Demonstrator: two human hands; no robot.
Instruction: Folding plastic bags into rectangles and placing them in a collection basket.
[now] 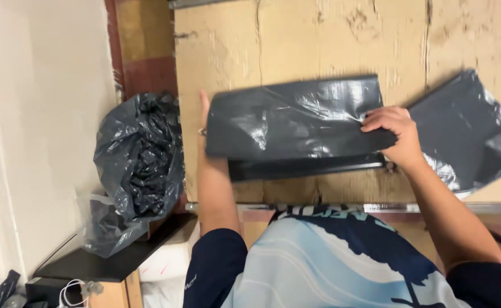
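Head view: hands (396, 134) apparently hold bag (293, 117) lengthwise left-right.

A folded plastic bag (293, 117) lies on the cardboard-covered table (296, 40), between the left hand (203, 122) and right hand (396, 134), another bag (470, 134) to its right, a stuffed sack (139, 159) far left.

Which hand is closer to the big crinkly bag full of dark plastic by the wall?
The left hand. It grips the folded dark plastic bag's left edge, beside the stuffed bag. The right hand presses the folded bag's far end, farther away.
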